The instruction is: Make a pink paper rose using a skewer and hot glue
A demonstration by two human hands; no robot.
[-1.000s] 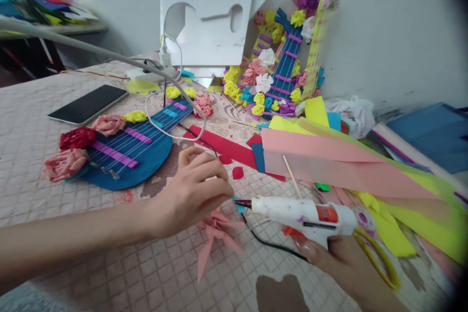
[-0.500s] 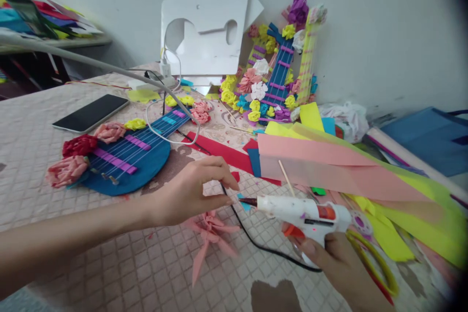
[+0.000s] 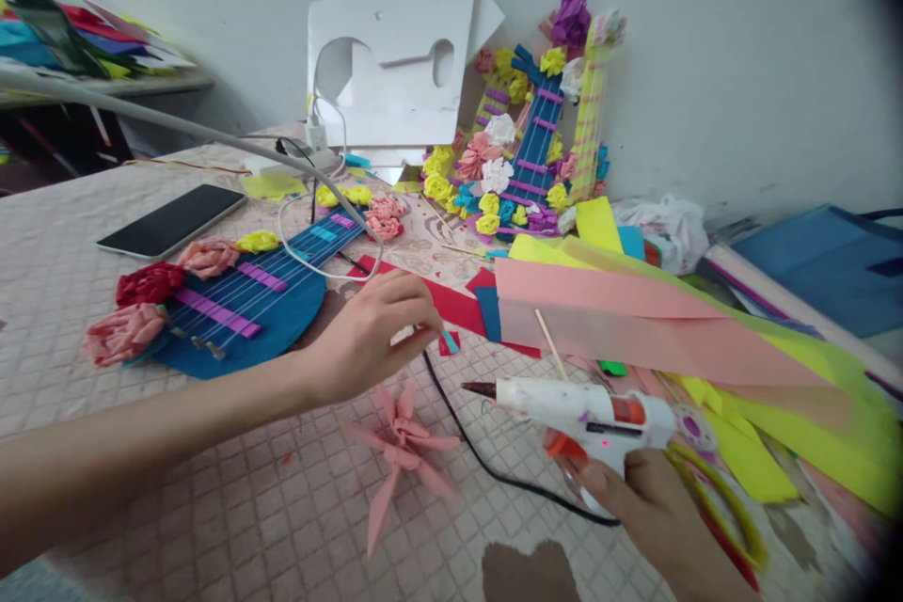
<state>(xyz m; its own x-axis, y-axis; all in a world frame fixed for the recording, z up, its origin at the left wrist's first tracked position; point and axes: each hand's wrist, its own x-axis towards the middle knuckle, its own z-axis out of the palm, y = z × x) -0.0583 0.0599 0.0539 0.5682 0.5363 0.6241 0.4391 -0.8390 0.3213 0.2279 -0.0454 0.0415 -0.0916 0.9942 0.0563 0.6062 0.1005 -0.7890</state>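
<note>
My left hand pinches a small light-blue paper piece between thumb and fingers, above the table. In my right hand is a white hot glue gun, a finger at its orange trigger and its dark nozzle pointing left. A pink paper flower with long pointed petals lies on the table below my left hand. Left of that hand is a blue paper guitar with purple strips, white strings and paper roses along its edge.
A phone lies at the left. Pink paper strips, yellow strips and yellow-handled scissors lie at the right. Decorated guitars and white boards lean on the wall. A black cord crosses the table.
My left hand has moved up and left, away from the nozzle, with the blue piece in its fingers. More of the pink flower shows. The glue gun has hardly moved.
</note>
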